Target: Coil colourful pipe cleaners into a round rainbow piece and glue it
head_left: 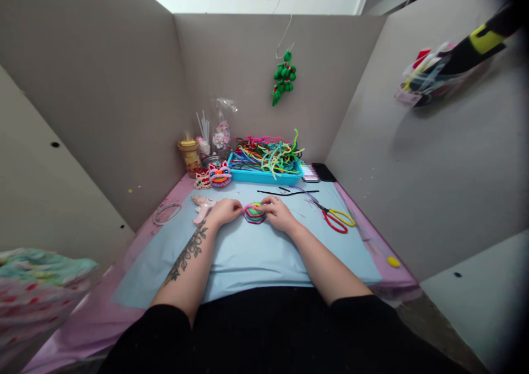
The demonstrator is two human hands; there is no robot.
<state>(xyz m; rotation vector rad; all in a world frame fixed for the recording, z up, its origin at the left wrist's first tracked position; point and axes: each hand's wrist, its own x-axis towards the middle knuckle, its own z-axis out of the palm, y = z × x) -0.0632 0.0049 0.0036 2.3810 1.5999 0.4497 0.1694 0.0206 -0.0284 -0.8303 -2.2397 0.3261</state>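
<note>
A small round piece made of coiled, fuzzy pipe cleaner (254, 217) in green, red, pink and yellow lies on the blue sheet in front of me. At its left edge, my left hand (225, 211) pinches the end of a pink pipe cleaner (248, 206) that runs across the top of the piece. My right hand (279, 214) holds the piece from the right, its fingers closed on that side with the forefinger over the top. Just left of my left hand lies a pink glue gun (202, 211), partly hidden by it.
Behind stands a blue tray (264, 177) heaped with pipe cleaners. Red-and-yellow-handled scissors (334, 218) lie to the right, black stems (287, 193) nearer the middle. Two lion-head crafts (220, 174), a drink cup (190, 156) and a white ring (167, 213) are at left. Grey partitions enclose the table.
</note>
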